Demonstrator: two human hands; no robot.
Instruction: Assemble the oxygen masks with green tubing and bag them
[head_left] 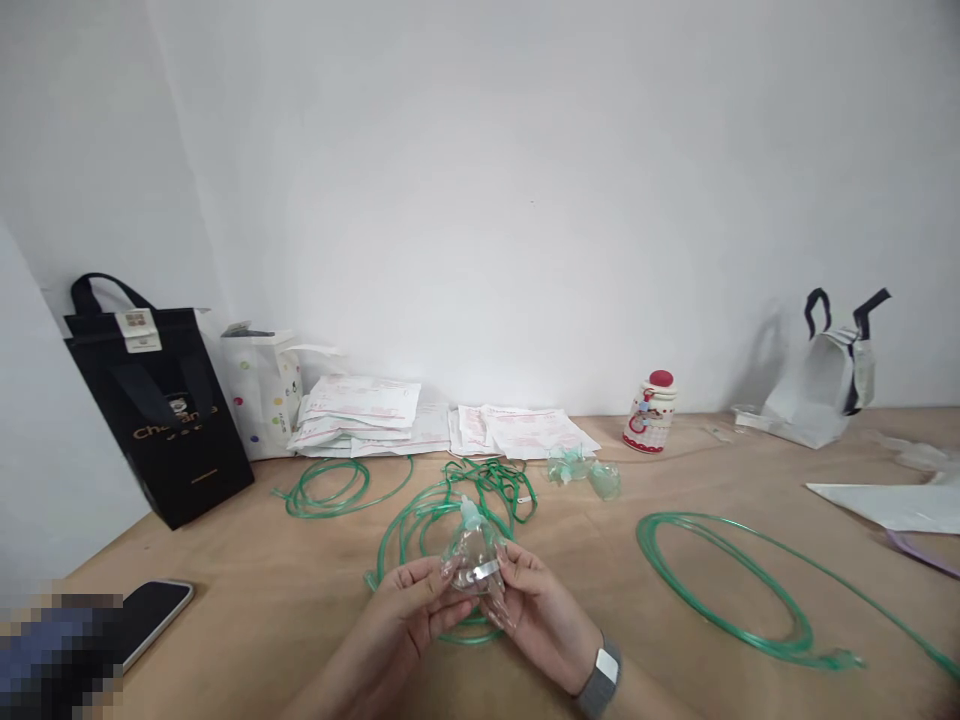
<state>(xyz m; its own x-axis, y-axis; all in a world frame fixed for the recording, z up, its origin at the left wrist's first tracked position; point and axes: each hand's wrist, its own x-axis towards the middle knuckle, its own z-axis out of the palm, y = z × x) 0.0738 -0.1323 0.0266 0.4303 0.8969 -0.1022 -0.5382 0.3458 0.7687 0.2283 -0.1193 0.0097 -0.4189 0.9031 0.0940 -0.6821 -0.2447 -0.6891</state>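
Between my two hands is a clear oxygen mask (474, 550) with a pale green connector at its top and a metal nose strip across it. My left hand (416, 605) pinches the mask's left edge with thumb and fingers. On the other side, my right hand (536, 605), with a watch on the wrist, grips the right edge near the nose strip. Green tubing (409, 520) lies coiled on the table just behind and under the mask. Dark green elastic straps (499, 480) are heaped beyond it. More clear mask pieces (585, 472) rest to the right of the straps.
Printed white packets (360, 410) are stacked along the wall. Other green tube coils lie left (326, 490) and right (720, 590). A black bag (169, 430), a phone (154, 615), a white bottle with a red cap (650, 412) and a white bag (817, 390) stand or lie around.
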